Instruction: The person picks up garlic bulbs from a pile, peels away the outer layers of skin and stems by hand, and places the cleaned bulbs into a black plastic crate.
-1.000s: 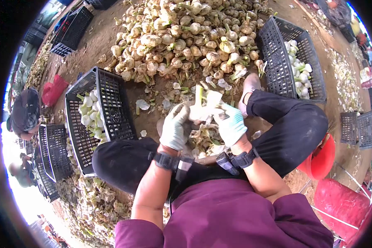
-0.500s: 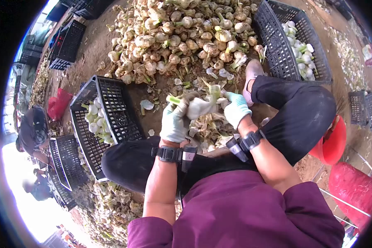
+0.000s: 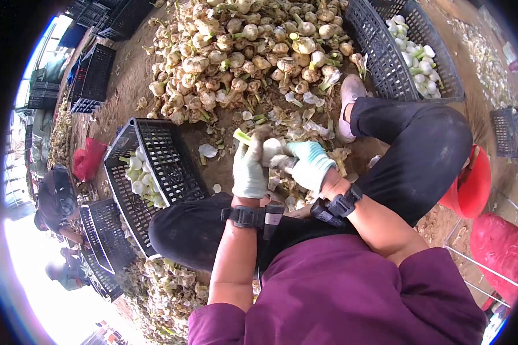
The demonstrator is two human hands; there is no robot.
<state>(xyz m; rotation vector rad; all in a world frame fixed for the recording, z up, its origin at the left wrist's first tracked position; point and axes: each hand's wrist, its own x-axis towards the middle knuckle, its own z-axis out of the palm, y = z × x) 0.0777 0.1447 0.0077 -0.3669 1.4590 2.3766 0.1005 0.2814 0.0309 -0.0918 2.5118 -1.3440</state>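
A white garlic bulb sits between my two gloved hands, above the litter of skins. My left hand is closed round it, and its cut green stem pokes out past the thumb. From the other side my right hand closes on the same bulb, thumb and fingers pressed against it. Both gloves are pale with dirty grey fingertips. Peeled skins lie on the ground around and below the hands. Beyond them rises a big pile of unpeeled garlic.
A black crate with clean bulbs stands by my left knee. Another black crate of white bulbs is at the far right. A red bucket and a red sack are at right. Two people work at the far left.
Loose outer skin on the bulb's right side has come away, leaving it rounder. My right hand has moved left onto the bulb. The view has shifted slightly.
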